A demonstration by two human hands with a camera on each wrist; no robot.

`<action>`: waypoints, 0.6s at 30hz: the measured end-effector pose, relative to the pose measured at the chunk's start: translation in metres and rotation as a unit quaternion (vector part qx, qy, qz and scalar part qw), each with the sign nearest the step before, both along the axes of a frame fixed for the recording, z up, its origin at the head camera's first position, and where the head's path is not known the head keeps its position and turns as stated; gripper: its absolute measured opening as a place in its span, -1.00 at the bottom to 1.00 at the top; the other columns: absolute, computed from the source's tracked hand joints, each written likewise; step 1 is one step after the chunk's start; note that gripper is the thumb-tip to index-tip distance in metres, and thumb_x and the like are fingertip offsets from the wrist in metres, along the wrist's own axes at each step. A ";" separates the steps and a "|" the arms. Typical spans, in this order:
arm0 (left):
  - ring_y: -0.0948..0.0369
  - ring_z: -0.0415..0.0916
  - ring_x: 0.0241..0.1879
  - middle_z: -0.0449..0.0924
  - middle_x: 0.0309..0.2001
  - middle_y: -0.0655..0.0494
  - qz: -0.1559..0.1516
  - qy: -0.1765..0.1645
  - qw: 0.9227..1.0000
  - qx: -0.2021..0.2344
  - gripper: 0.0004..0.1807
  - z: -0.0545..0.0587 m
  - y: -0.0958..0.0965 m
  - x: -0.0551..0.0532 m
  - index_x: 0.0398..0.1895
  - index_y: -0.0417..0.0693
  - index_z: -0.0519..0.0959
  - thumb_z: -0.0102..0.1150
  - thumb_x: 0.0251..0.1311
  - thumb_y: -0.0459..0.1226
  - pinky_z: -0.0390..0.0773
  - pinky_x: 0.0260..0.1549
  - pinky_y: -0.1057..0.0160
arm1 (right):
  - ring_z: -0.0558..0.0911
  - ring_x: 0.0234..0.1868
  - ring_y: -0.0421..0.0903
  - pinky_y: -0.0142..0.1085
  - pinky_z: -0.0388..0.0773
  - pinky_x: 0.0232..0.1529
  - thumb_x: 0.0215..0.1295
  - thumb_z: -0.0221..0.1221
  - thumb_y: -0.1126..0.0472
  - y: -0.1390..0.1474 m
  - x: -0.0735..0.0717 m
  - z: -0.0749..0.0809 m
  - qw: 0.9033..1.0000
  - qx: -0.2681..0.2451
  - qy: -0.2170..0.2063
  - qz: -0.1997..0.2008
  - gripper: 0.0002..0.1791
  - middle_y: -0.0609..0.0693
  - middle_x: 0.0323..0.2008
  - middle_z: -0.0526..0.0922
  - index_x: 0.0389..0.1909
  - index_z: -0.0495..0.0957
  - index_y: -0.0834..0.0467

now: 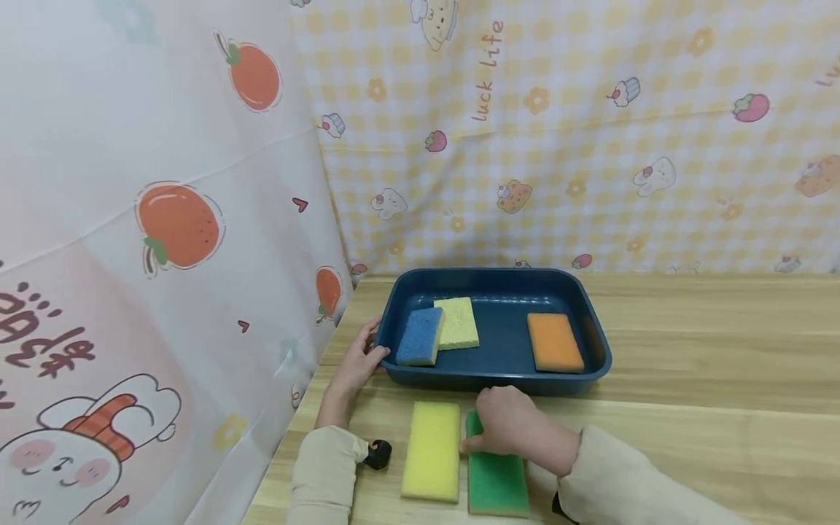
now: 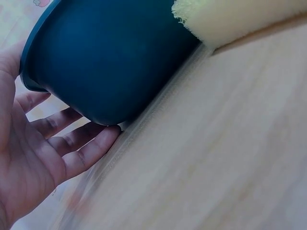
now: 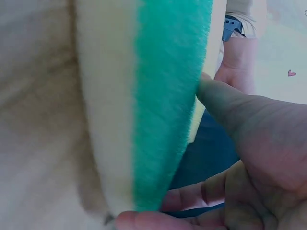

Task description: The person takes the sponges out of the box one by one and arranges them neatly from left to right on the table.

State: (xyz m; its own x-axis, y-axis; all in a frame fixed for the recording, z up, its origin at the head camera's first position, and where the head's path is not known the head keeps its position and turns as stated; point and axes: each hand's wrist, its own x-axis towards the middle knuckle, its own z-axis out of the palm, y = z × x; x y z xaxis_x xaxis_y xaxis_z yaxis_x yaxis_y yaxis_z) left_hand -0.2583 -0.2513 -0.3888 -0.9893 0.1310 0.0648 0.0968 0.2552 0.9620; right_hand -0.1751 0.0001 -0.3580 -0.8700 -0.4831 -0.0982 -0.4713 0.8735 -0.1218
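Observation:
A dark blue rectangular baking pan (image 1: 502, 362) lies on the wooden table. My left hand (image 1: 357, 364) holds its left end, thumb at the rim and fingers against the outer wall and lower edge, as the left wrist view shows. In front of the pan, my right hand (image 1: 508, 423) grips the far part of a green-topped sponge (image 1: 496, 485), thumb along its left side and fingers round the far end. Pale foam shows under the green layer (image 3: 165, 96) in the right wrist view. Just left of it lies a yellow sponge (image 1: 432, 452).
Inside the pan, a blue sponge (image 1: 420, 335) leans over a pale yellow sponge (image 1: 458, 323) at the left; an orange sponge (image 1: 555, 341) lies at the right. A patterned cloth (image 1: 564, 146) hangs behind the table (image 1: 715, 343), another cloth (image 1: 164, 306) at the left.

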 end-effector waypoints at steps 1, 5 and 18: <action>-0.01 0.35 -0.06 0.28 0.14 -0.28 0.001 0.001 1.000 0.002 -0.34 -0.004 0.000 -0.003 0.36 -0.05 0.07 -0.09 0.14 -0.42 0.53 -0.29 0.06 | 0.45 -0.58 -0.04 -0.20 0.45 -0.53 -0.18 0.25 -0.30 0.000 0.000 0.002 1.000 -0.004 0.001 -0.002 -0.41 0.03 -0.61 0.41 -0.62 0.42 0.20; 0.02 0.36 -0.06 0.29 0.14 -0.24 0.002 -0.003 1.000 0.005 -0.35 -0.008 0.001 -0.007 0.35 0.01 0.09 -0.07 0.15 -0.40 0.54 -0.32 0.13 | 0.30 -0.71 -0.12 -0.30 0.28 -0.68 -0.14 0.26 -0.25 -0.002 0.000 0.017 1.000 -0.027 0.005 -0.006 -0.44 -0.04 -0.76 0.25 -0.78 0.29 0.13; 0.00 0.37 -0.09 0.28 0.12 -0.34 -0.003 0.009 1.000 0.007 -0.34 0.005 -0.001 0.003 0.35 -0.15 0.05 -0.10 0.13 -0.44 0.53 -0.34 0.06 | 0.31 -0.71 -0.17 -0.34 0.22 -0.69 0.08 0.16 -0.15 -0.044 -0.063 0.075 1.000 -0.006 -0.002 -0.014 -0.52 -0.09 -0.78 0.29 -0.76 0.42 0.14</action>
